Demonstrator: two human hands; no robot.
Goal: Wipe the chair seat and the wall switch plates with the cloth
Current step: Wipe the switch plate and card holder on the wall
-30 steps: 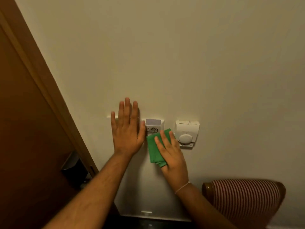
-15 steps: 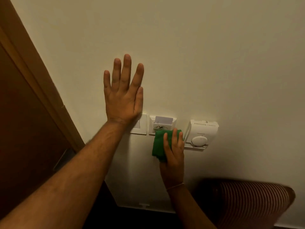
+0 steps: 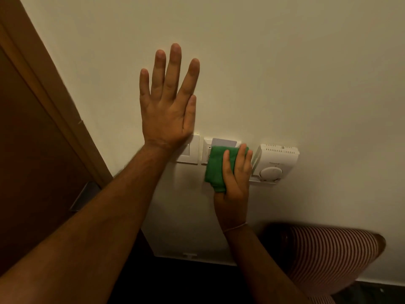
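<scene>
Flat-fingered, the right hand (image 3: 234, 178) presses the green cloth (image 3: 217, 167) on the card switch plate (image 3: 207, 150); at 10 o'clock, the left hand (image 3: 168, 106) lies spread wide on the wall (image 3: 285, 73).

Left hand (image 3: 167, 110): mine, bare, no ring or watch that I can see.
Left forearm (image 3: 105, 218): bare up to the edge of the view, no sleeve, fine dark hair along it.
Right hand (image 3: 235, 183): bare as well, fingers without rings, short nails.
Right wrist: a thin, pale thread band (image 3: 235, 227) tied round it, the only thing I wear here.
Right forearm (image 3: 260, 266): bare, no sleeve in view.
</scene>
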